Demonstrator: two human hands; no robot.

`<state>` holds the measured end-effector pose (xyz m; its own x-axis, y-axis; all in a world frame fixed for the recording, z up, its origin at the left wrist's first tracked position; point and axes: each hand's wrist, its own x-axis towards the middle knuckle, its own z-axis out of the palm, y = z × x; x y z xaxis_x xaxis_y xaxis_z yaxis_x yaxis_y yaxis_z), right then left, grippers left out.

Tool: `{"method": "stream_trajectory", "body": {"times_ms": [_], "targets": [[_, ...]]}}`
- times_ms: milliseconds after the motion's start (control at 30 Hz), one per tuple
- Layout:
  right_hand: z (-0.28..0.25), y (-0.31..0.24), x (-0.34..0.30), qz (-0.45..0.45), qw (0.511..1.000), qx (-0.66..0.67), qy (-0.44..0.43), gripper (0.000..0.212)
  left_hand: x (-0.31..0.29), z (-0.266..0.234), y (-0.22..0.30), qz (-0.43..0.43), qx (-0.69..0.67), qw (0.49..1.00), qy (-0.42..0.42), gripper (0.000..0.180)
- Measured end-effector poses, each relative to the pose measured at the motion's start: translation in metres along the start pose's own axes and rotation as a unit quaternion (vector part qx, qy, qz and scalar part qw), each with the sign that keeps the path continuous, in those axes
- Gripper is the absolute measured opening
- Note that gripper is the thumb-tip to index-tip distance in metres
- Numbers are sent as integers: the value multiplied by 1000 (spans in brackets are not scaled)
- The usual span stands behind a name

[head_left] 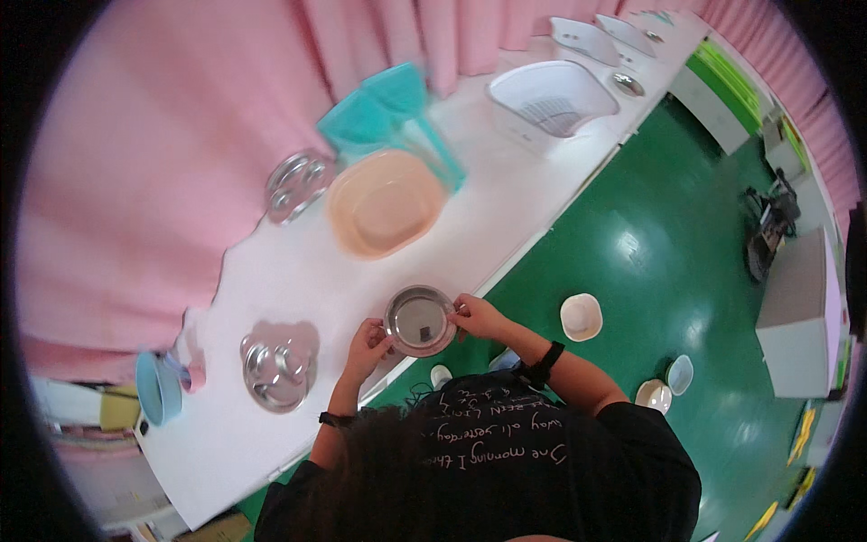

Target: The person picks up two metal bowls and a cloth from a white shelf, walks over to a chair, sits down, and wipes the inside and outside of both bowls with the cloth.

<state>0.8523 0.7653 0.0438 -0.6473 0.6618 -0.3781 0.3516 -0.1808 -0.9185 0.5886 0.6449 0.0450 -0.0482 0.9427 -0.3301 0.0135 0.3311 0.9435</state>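
Observation:
I hold a round, shallow metal bowl [418, 316] between both hands, over the front edge of the white table. My left hand [367, 347] grips its left rim, with the thumb on top. On the opposite side, my right hand [476, 317] pinches the rim. A small dark square shows inside the bowl; whether it is a label or a reflection I cannot tell. To the left lies a shiny divided metal plate [278, 369] with what looks like a spoon in it. Beyond the bowl is a peach plastic basin [384, 212].
A second divided metal plate [296, 187] and teal scoop-shaped plastic pieces [388, 108] lie near the pink curtain [144, 181]. White baskets [553, 95] line the table's far end. A blue bucket [159, 388] stands at left. Several bowls, one cream [581, 317], are on the green floor.

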Motion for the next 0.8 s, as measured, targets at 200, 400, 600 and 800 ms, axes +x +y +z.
{"method": "stream_trajectory", "body": {"times_ms": [200,400,600,800], "targets": [[-137,35,-52,-9,992,34,118,28,100,128,35,23,-23,994,-100,33],[-252,53,-111,22,972,48,227,25,181,244,77,44,61,975,-208,33],[-325,84,-135,-6,957,103,271,23,240,322,99,34,109,957,-265,28],[-393,94,-126,24,939,164,302,26,317,378,118,84,103,946,-296,28]]}}
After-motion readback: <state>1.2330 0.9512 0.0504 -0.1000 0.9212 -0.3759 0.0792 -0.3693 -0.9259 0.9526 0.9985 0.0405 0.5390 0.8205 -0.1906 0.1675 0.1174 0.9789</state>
